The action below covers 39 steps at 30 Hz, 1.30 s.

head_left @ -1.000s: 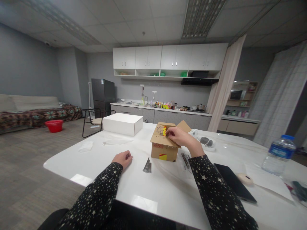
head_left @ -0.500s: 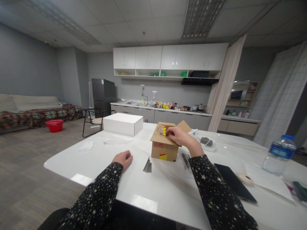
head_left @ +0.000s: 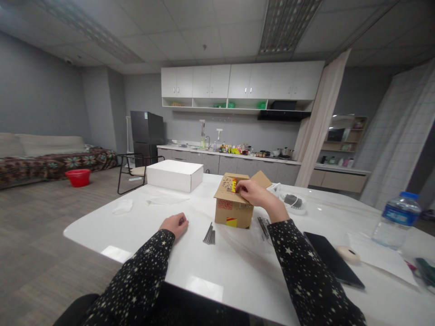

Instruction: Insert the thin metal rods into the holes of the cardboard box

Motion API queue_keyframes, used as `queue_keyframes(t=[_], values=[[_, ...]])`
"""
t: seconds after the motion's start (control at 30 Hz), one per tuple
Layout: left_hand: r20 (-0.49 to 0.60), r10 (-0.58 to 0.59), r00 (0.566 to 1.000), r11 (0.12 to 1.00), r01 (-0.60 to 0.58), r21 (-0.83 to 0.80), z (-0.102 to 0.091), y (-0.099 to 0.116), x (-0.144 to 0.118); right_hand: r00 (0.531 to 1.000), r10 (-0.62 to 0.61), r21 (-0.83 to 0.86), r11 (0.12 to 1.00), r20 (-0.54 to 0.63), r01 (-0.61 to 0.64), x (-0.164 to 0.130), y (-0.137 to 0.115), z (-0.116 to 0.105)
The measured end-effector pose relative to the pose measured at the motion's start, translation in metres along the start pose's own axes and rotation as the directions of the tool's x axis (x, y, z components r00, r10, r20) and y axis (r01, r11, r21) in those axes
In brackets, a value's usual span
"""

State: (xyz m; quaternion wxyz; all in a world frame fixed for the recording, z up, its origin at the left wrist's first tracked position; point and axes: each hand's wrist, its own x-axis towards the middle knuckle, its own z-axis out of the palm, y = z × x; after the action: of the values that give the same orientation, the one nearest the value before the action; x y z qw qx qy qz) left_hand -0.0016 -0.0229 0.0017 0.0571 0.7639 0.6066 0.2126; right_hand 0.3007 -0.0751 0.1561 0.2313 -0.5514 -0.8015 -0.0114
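Note:
A small brown cardboard box [head_left: 233, 212] with red and yellow labels stands on the white table [head_left: 238, 267], its flaps partly open. My right hand [head_left: 254, 194] rests on top of it, fingers pinching a flap near the yellow label. My left hand [head_left: 175, 224] lies on the table to the left of the box, curled into a loose fist with nothing visible in it. A small bundle of dark metal nails [head_left: 209, 234] lies between my left hand and the box.
A closed white box [head_left: 174, 174] stands at the table's far left. A black phone [head_left: 332, 259], a tape roll [head_left: 346, 254], paper and a water bottle [head_left: 396, 220] lie to the right. A clear dish [head_left: 292, 202] sits behind the cardboard box. A chair [head_left: 135, 172] stands beyond.
Nothing has visibly moved apart from a slight shift of the camera; my right hand stays on the box flap and my left hand stays still.

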Motion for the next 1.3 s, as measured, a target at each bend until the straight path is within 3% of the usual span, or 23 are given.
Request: queue_keyframes(t=[0.6, 0.9, 1.3], values=[[0.001, 0.0, 1.0, 1.0, 0.0, -0.002, 0.0, 0.0, -0.001, 0.999, 0.04, -0.006, 0.999, -0.03, -0.04, 0.003, 0.003, 0.002], [-0.003, 0.014, 1.0, 1.0, -0.014, 0.013, 0.005, -0.006, 0.003, 1.0, -0.001, -0.003, 1.0, -0.026, 0.001, -0.001, -0.001, -0.002], [0.007, -0.004, 1.0, 1.0, 0.004, -0.001, 0.005, -0.005, 0.003, 0.997, 0.064, -0.018, 0.998, 0.034, -0.063, -0.004, -0.001, -0.006]])
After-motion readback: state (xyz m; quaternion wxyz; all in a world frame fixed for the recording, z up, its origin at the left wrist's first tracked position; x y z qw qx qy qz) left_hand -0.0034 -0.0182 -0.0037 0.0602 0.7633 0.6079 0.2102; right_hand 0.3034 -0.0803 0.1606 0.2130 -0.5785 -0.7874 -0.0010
